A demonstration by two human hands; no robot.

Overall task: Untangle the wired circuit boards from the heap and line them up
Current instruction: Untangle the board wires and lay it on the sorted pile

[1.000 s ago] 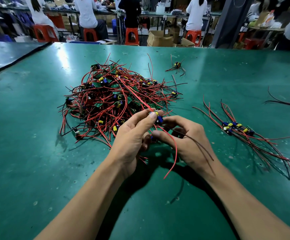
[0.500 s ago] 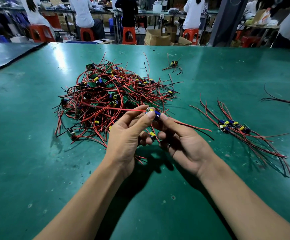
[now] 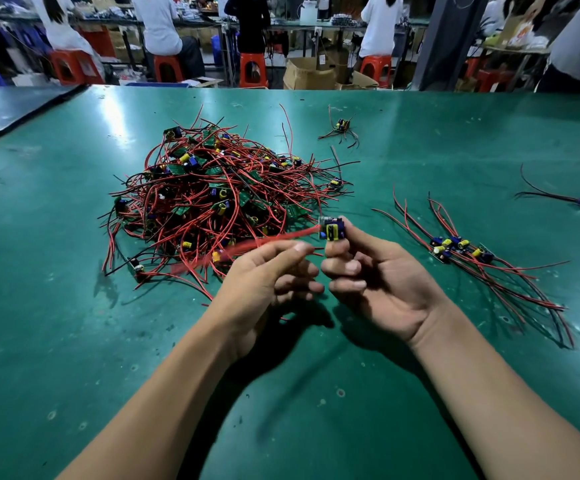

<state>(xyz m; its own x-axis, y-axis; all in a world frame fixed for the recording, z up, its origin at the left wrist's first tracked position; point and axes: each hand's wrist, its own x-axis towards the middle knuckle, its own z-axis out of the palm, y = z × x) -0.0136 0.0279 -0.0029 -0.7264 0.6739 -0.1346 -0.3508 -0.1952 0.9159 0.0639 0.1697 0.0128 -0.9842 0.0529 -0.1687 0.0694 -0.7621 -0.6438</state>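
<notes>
At the near middle of the green table point(image 3: 74, 341), the hands are now working apart; half a second ago they were pressed together over the same piece. The left forefinger was lying on top of the circuit board point(image 3: 331, 229) then. Now the right hand point(image 3: 382, 285) alone is holding it, pinching it between thumb tip and forefinger tip with the other fingers curling in below. The board is sitting higher than before, at the very top of that pinch, yellow and blue parts facing the camera, raised off the table and just beside the near right edge of the heap point(image 3: 219, 202). The left hand point(image 3: 267, 275) is lying lower and to the left, fingers curling, thumb and forefinger closing on the red wire point(image 3: 247, 245). That wire is running from the board's left side out across the heap's near edge and is smearing with motion blur, where earlier it was reading sharp. To the right, the lined-up row point(image 3: 461, 245) is lying well apart from both hands, unchanged.
</notes>
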